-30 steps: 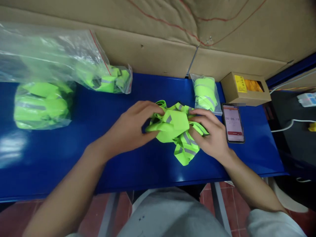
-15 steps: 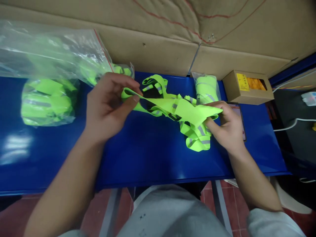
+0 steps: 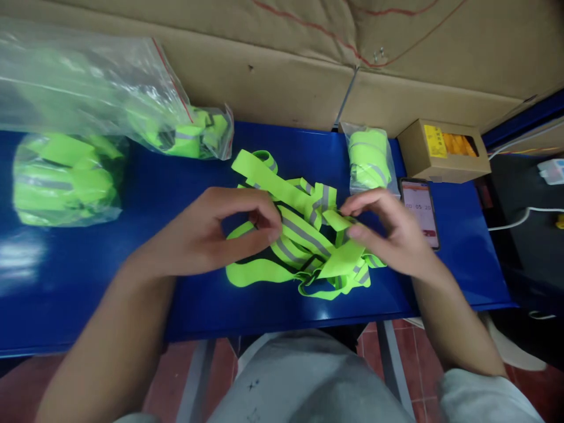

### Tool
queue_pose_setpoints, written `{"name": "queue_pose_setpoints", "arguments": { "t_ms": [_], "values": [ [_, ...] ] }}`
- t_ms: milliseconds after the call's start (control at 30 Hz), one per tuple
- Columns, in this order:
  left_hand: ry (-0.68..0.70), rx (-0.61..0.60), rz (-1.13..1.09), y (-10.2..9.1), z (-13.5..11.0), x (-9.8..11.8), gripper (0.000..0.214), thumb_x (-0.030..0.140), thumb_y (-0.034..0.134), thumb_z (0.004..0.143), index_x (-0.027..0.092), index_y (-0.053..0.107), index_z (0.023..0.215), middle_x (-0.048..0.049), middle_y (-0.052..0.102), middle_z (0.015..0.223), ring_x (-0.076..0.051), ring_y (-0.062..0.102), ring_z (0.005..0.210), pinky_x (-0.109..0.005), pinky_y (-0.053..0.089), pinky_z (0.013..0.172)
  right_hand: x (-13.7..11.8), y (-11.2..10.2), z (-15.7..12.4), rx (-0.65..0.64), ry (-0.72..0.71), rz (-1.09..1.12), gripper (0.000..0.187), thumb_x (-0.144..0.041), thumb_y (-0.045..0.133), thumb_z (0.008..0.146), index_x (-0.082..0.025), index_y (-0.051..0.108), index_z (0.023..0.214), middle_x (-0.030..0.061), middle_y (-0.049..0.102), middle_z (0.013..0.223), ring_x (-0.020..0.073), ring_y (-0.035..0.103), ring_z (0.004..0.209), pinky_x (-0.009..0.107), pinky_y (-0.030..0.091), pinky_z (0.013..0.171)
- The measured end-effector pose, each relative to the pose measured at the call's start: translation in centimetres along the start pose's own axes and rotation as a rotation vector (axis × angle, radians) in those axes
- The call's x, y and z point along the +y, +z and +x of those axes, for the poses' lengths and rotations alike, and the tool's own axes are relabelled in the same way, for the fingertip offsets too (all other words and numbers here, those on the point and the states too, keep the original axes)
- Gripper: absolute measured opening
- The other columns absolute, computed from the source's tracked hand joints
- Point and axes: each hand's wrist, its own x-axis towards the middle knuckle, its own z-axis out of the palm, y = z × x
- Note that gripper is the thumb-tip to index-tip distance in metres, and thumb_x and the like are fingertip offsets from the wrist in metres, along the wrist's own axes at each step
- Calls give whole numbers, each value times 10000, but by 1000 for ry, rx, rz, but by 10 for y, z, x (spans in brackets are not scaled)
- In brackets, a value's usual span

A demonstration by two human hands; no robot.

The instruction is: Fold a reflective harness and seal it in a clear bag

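Note:
A tangled neon yellow-green reflective vest of elastic straps (image 3: 304,235), with grey stripes, lies on the blue table in the middle. My left hand (image 3: 224,232) is closed in a pinch at the bundle's left side, thumb and forefinger on a striped strap. At the upper right of the bundle, my right hand (image 3: 388,229) pinches a short strap end (image 3: 335,221) between thumb and fingers. Dark inner edges and a black buckle-like piece (image 3: 314,263) show among the folds. Parts of the straps lie hidden beneath others.
Bagged green vests (image 3: 66,182) lie at the left, under and beside a large clear zip bag (image 3: 101,76). Another bagged roll (image 3: 370,158) stands at the back right. A phone (image 3: 420,211) showing a timer and a cardboard box (image 3: 414,150) with orange contents are to its right.
The vest has been lowered and now lies flatter on the table. Both hands have shifted their grip, my left hand moving right and down. The phone is more exposed.

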Motion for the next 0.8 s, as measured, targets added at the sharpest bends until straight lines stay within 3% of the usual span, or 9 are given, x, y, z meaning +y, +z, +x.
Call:
{"name": "queue_pose_setpoints", "arguments": {
  "t_ms": [33,100,167,233,333,467,567,667,800],
  "values": [
    [16,31,64,3,0,-2,54,219,701,974,208,715,1024,1,735,928,-122,671,820,-235,522,762,-1,6,-1,-96,-21,-133,362,-361,758,974,-292,612,1298,75,705,1307,269,672,1235,465,533,1041],
    [11,-27,181,11,-1,-11,297,294,762,951,237,687,1232,-32,722,1184,-172,685,1076,-295,536,966,-2,17,-4,-238,-38,-332,586,-375,752,976,-278,495,1493,115,585,1533,309,544,1443,505,459,1143],
    [-25,-118,312,20,-3,-23,504,373,787,930,289,619,1397,-60,626,1414,-247,606,1304,-399,486,1119,-2,24,-5,-285,-16,-421,635,-373,703,1003,-263,428,1565,127,508,1615,316,465,1518,510,431,1165],
    [-55,-147,457,29,-3,-32,587,386,800,909,325,582,1450,-70,566,1484,-307,542,1386,-474,449,1147,-2,29,-6,-271,33,-452,593,-372,666,1019,-258,451,1559,126,498,1616,317,464,1512,503,431,1157],
    [-71,-151,615,34,-1,-38,477,312,806,886,293,640,1332,-66,630,1323,-311,591,1262,-466,463,1050,-1,31,-5,-221,106,-461,490,-332,640,1022,-261,533,1495,123,519,1584,326,479,1483,517,422,1153],
    [-42,-116,703,22,2,-36,155,187,665,935,212,671,1087,-58,661,1097,-274,628,1076,-420,469,955,3,28,-4,-116,155,-435,357,-218,572,1016,-261,588,1369,109,629,1444,317,556,1385,520,442,1103],
    [-21,13,788,10,2,-36,129,166,595,921,209,666,1020,-74,685,1035,-276,631,998,-405,473,908,10,21,-2,-52,216,-291,309,-223,623,967,-253,590,1273,66,699,1157,255,666,1059,417,517,904],
    [-81,173,937,4,1,-36,97,264,609,925,226,674,986,-88,706,963,-289,624,910,-402,463,835,14,14,1,3,270,-93,303,-312,723,922,-260,600,1195,-8,633,935,167,570,746,312,458,669],
    [-193,400,1045,1,-3,-36,72,326,683,874,253,686,877,-63,665,802,-301,610,862,-414,410,821,13,6,4,186,201,-21,159,-364,755,936,-250,675,1012,-12,673,916,156,578,757,302,442,686]
  ]
}}
